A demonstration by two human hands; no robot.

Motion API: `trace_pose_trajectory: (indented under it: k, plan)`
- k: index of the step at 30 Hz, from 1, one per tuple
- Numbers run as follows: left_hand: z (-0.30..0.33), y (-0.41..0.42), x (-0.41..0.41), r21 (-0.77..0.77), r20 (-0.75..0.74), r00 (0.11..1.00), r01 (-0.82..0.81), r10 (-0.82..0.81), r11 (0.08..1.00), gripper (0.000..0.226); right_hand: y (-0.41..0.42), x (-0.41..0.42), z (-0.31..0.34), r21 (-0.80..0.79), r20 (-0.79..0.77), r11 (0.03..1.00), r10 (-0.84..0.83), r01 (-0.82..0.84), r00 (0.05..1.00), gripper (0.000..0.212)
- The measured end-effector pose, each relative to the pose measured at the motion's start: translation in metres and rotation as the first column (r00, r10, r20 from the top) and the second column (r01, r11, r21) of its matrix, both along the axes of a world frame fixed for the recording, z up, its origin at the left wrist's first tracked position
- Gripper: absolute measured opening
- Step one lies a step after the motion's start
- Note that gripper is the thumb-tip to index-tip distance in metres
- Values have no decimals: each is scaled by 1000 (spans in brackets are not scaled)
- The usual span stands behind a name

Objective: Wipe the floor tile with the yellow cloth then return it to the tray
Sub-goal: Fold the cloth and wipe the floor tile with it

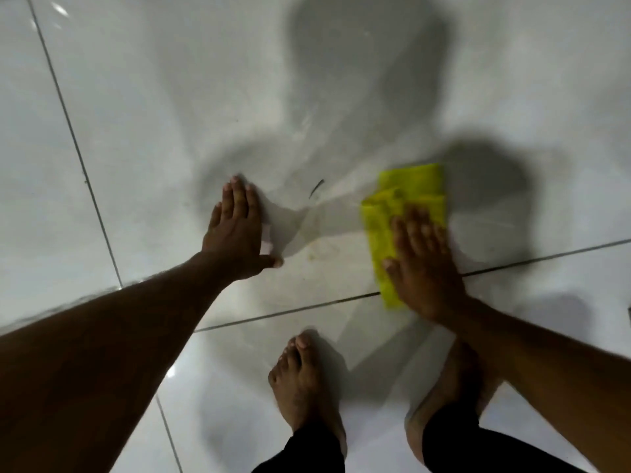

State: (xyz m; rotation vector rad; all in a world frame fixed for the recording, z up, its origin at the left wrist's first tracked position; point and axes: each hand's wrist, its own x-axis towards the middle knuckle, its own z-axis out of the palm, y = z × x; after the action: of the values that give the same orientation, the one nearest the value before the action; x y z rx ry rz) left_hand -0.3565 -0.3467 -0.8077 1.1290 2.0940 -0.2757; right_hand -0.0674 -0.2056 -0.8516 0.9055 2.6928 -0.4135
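Observation:
A folded yellow cloth lies flat on the glossy white floor tile, its near end crossing a grout line. My right hand presses down on the cloth's near half with fingers spread. My left hand rests flat on the bare tile to the left, fingers together, holding nothing. A small dark streak and faint yellowish smears mark the tile between the two hands. The tray is not in view.
My two bare feet stand on the nearer tile, below the hands. Dark grout lines run across and down the floor. Shadows of my head and arms fall over the tile ahead.

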Motion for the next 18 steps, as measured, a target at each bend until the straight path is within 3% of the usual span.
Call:
trace_pose_trajectory:
  k: [2, 4, 7, 10, 12, 14, 16, 18]
  plan:
    - [-5, -6, -3, 30, 17, 1000, 13, -13, 999, 141, 16, -42, -4, 43, -34, 963, -265, 267, 964, 66]
    - [-7, -11, -4, 59, 16, 1000, 23, -24, 998, 141, 11, -92, -7, 27, -84, 944, -326, 329, 942, 66]
    - [-7, -11, -4, 73, -3, 1000, 28, -28, 997, 141, -27, -121, -10, 16, -155, 1000, 2, 0, 988, 66]
    - [0, -7, -2, 56, 1, 1000, 20, -20, 998, 140, -52, -66, 2, -28, -120, 957, 282, -288, 952, 66]
    - [2, -5, -1, 50, 8, 1000, 10, -11, 999, 140, -26, -24, 4, -19, -101, 925, 375, -379, 922, 67]
    - [-1, -6, -1, 57, 9, 1000, 2, -2, 998, 141, 7, -16, -1, 8, -76, 955, 296, -296, 952, 68]
    - [-4, -8, -1, 66, 16, 1000, 2, -3, 998, 141, 16, -50, -4, 32, -68, 999, 34, -32, 997, 69]
    - [-6, -9, -2, 82, 9, 1000, 8, -8, 997, 141, -3, -105, -5, 18, -88, 986, -162, 165, 983, 69]
